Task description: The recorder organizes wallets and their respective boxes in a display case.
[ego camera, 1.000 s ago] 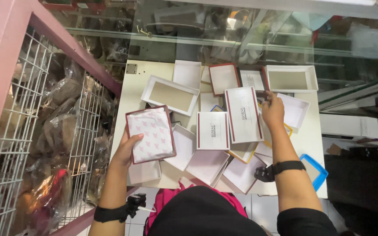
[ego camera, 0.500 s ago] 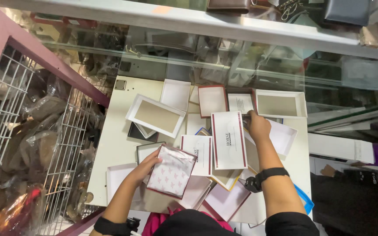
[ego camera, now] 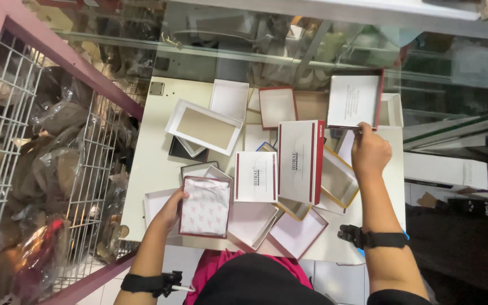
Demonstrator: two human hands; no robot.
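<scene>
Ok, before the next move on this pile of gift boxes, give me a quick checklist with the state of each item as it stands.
1. Left hand grips the box with the patterned tissue at its left edge: ok.
2. Right hand has the lower edge of the white lid with dark red rim pinched: ok.
3. That lid is lifted off the table: cannot tell.
4. Tall white box with red side stands upright between the hands: ok.
5. Bare room on the table to set a box down: not ok, boxes overlap all over.
</scene>
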